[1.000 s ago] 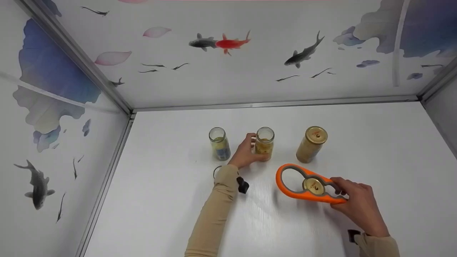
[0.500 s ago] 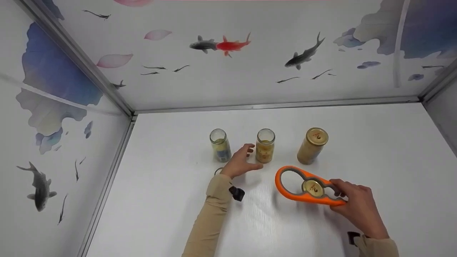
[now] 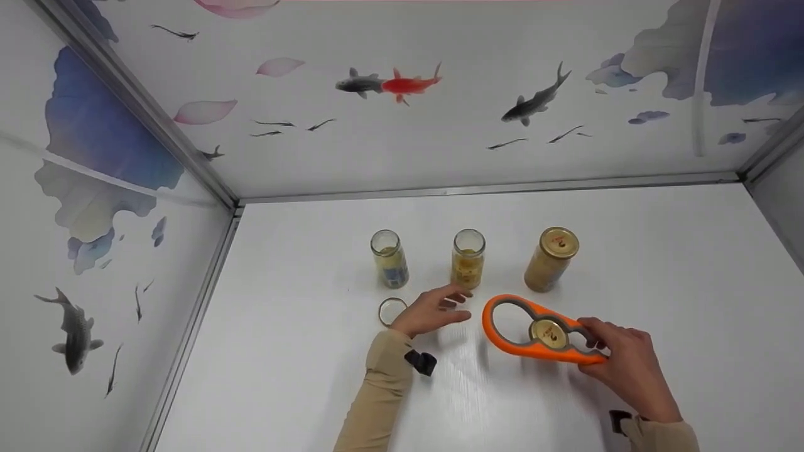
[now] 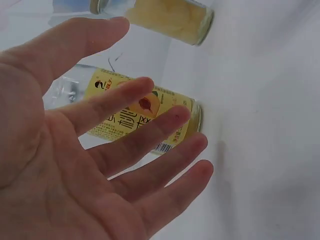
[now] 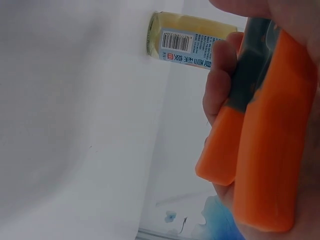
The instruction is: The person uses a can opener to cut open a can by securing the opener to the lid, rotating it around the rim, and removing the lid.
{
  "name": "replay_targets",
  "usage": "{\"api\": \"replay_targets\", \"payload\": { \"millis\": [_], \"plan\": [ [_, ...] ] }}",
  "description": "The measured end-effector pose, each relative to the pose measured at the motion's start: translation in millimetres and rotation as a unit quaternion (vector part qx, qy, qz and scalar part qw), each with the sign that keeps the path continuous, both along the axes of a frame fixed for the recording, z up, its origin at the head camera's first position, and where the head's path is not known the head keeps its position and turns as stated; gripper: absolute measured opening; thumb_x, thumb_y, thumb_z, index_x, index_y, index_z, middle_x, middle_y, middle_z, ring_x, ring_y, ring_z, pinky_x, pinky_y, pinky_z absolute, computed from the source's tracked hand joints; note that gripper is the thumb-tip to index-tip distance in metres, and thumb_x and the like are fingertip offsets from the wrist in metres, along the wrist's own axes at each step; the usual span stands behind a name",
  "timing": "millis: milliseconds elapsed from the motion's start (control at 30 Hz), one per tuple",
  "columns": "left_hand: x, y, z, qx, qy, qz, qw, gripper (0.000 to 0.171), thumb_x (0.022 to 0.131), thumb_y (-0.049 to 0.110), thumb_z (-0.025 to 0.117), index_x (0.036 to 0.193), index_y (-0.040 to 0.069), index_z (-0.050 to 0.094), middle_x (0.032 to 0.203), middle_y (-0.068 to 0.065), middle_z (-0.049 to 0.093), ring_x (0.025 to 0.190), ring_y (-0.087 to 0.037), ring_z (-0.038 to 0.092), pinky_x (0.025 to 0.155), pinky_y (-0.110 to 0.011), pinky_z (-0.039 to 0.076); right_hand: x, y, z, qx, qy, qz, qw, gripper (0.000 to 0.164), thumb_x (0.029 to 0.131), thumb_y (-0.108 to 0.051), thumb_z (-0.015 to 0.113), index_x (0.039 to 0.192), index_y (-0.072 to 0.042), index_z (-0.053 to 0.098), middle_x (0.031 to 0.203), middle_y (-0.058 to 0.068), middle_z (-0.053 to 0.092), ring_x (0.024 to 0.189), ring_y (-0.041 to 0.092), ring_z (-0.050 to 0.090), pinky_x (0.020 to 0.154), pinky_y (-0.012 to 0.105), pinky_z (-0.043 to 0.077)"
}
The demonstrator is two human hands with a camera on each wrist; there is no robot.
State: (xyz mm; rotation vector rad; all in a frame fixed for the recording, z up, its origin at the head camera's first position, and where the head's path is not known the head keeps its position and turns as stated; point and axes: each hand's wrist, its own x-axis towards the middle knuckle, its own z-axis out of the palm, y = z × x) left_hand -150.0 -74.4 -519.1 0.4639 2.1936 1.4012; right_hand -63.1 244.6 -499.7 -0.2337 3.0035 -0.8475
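Observation:
In the head view my left hand (image 3: 432,312) hovers over the table with fingers spread, just in front of the middle glass jar (image 3: 467,267), which is lidless with yellow contents. The left wrist view shows a peach on that jar's yellow label (image 4: 142,107) behind the fingers. My right hand (image 3: 631,361) grips an orange-and-grey jar opener (image 3: 526,350) by its handles, and a gold lid (image 3: 548,334) sits within the opener's smaller opening. In the right wrist view, curled fingers (image 5: 220,75) wrap the opener's handles.
At the left stands another lidless jar (image 3: 391,263) with a blue label. A gold-lidded jar (image 3: 551,258) stands at the right. A loose round lid (image 3: 393,312) lies on the table beside my left wrist. White panels (image 3: 440,150) enclose the back and sides.
My left hand has let go of the middle jar and drawn back toward me, uncovering the loose lid. The right hand and opener have hardly moved.

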Motion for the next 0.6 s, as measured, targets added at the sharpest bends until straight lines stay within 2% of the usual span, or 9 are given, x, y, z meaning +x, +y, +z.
{"api": "replay_targets", "payload": {
  "millis": [133, 333, 500, 600],
  "plan": [
    [4.1, 4.9, -3.3, 0.02, 0.001, -0.016, 0.9997, 0.034, 0.094, 0.019, 0.064, 0.127, 0.009, 0.061, 0.129, -0.011, 0.058, 0.119, -0.03, 0.054, 0.096, -0.032, 0.044, -0.7, -0.9, -0.2, 0.0, 0.0, 0.0, 1.0, 0.054, 0.063, 0.0, 0.083, 0.113, -0.006, 0.064, 0.081, -0.001, 0.062, 0.076, 0.023, 0.056, 0.084, 0.06, 0.035],
    [11.3, 14.8, -4.6, 0.039, -0.016, -0.025, 0.9988, 0.032, 0.096, 0.019, 0.061, 0.128, 0.013, 0.063, 0.127, -0.001, 0.06, 0.115, -0.017, 0.057, 0.094, -0.029, 0.045, -2.7, -6.5, -1.0, -0.003, -0.005, 0.007, 1.0, 0.053, 0.063, 0.0, 0.083, 0.113, -0.007, 0.064, 0.08, -0.001, 0.062, 0.077, 0.023, 0.057, 0.085, 0.06, 0.035],
    [20.1, 25.7, -7.6, 0.067, -0.034, -0.03, 0.9967, 0.032, 0.097, 0.016, 0.058, 0.129, 0.009, 0.061, 0.125, -0.005, 0.062, 0.113, -0.011, 0.056, 0.094, -0.028, 0.044, -1.8, -13.5, -2.5, -0.012, 0.0, 0.008, 1.0, 0.053, 0.063, 0.001, 0.083, 0.112, -0.007, 0.064, 0.079, -0.003, 0.06, 0.077, 0.023, 0.056, 0.087, 0.059, 0.033],
    [25.6, 31.6, -9.5, 0.082, -0.051, -0.026, 0.995, 0.033, 0.097, 0.016, 0.058, 0.13, 0.008, 0.06, 0.123, -0.007, 0.063, 0.112, -0.011, 0.057, 0.095, -0.029, 0.042, -0.5, -16.9, -4.2, -0.012, 0.013, 0.008, 1.0, 0.054, 0.062, 0.002, 0.083, 0.111, -0.009, 0.064, 0.078, -0.004, 0.058, 0.077, 0.022, 0.057, 0.088, 0.057, 0.033]
  ]
}}
